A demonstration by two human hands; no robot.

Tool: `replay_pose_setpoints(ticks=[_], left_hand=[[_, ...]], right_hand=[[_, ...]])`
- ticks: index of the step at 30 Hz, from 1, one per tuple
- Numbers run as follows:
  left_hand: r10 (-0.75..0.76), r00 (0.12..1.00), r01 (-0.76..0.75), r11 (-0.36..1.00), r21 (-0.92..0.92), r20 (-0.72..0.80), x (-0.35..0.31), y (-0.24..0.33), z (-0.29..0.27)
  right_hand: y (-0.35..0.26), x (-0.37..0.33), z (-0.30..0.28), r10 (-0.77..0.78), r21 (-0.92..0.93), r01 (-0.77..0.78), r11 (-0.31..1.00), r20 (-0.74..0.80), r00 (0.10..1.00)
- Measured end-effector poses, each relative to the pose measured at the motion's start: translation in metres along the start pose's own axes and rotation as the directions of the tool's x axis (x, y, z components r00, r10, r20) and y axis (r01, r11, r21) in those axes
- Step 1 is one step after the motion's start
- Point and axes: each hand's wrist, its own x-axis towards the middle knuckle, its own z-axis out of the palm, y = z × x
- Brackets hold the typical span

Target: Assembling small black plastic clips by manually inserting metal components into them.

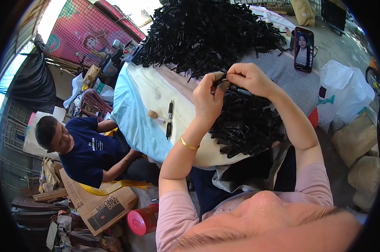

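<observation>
Both hands raised together over the near edge of the worktop [135,122], which is draped in pale blue and white cloth. Left hand [207,98] pinches one end of a small black strip piece [222,80], thumb and fingers closed on it; right hand [249,77] grips the same piece from the other side, fingertips closed tight, so the part sits between the two hands, just above the near heap. That near heap of black pieces [246,124] lies directly under the wrists, spilling toward the worktop edge. A much larger pile of the same black parts [206,35] covers the far end. Two dark pens [169,119] and a small cork-coloured stub [152,114] lie on bare cloth to the left. A phone [303,49] stands propped at the far right, screen lit. Another person in a dark blue shirt [91,153] sits low to the left, apart from the work, beside cardboard and a red can [143,220]. White sacks [343,94] to the right. Judgement: the step in hand looks like fitting or bending one piece by fingertip; exactly what is done to it is too small to tell. Next move would call for a firm pinch, a short controlled press, then somewhere separate to drop the finished part.
</observation>
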Motion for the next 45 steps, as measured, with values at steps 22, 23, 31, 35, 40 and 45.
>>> replay_pose_setpoints(ticks=[22, 23, 31, 35, 40, 45], left_hand=[[-0.353, 0.889, 0.451, 0.784, -0.425, 0.292, 0.006, -0.043, -0.012], [-0.391, 0.874, 0.485, 0.737, -0.47, 0.288, 0.009, -0.041, -0.01], [-0.34, 0.741, 0.671, 0.385, -0.634, 0.579, 0.019, -0.046, -0.035], [-0.141, 0.706, 0.698, 0.303, -0.649, 0.694, 0.022, -0.042, -0.044], [-0.187, 0.715, 0.69, 0.343, -0.637, 0.673, 0.02, -0.037, -0.047], [-0.282, 0.874, 0.48, 0.624, -0.617, 0.395, 0.02, -0.019, -0.031]], right_hand=[[0.101, 0.055, -0.079, 0.555, -0.835, -0.371, 0.406, -0.097, 0.826], [0.107, 0.048, -0.079, 0.413, -0.77, -0.269, 0.579, -0.008, 0.911], [0.006, 0.023, 0.013, -0.426, -0.555, 0.409, 0.724, 0.105, 0.898], [0.004, 0.015, 0.016, -0.516, -0.604, 0.477, 0.638, 0.124, 0.847], [-0.011, 0.008, 0.023, -0.436, -0.475, 0.401, 0.783, 0.041, 0.899], [0.005, 0.006, 0.01, -0.113, 0.102, 0.127, 0.987, -0.133, 0.985]])
